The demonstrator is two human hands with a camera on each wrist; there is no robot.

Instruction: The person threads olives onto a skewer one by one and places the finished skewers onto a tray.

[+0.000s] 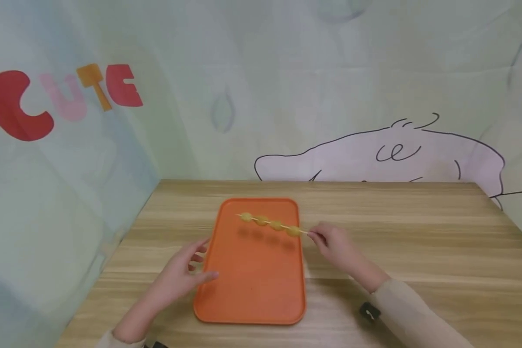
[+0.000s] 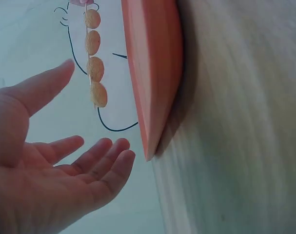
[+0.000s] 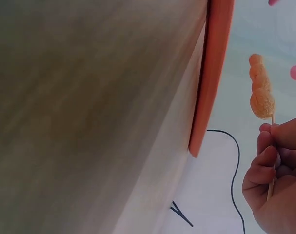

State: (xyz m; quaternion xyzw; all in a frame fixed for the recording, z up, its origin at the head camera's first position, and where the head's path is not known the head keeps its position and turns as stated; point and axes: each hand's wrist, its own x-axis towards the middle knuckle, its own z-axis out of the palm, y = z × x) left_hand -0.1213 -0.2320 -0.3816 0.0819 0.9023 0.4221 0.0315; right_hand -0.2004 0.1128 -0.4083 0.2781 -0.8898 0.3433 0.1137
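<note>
My right hand (image 1: 337, 244) pinches the bare end of a thin wooden skewer between thumb and fingers. Several round yellow-brown balls are threaded along this skewer (image 1: 276, 225), which is held above an orange tray (image 1: 252, 290) and casts a shadow on it. In the right wrist view the skewer's stick (image 3: 270, 187) runs down through the curled fingers. My left hand (image 1: 180, 273) is at the tray's left edge, its fingers spread and loosely bent, thumb over the rim. Nothing is in the left palm (image 2: 55, 190) in the left wrist view.
The tray lies on a wood-grain table (image 1: 396, 227). Behind and to the left hangs a pale printed cloth (image 1: 209, 96) with coloured letters and a cartoon outline. A small black device (image 1: 369, 312) sits at the right sleeve.
</note>
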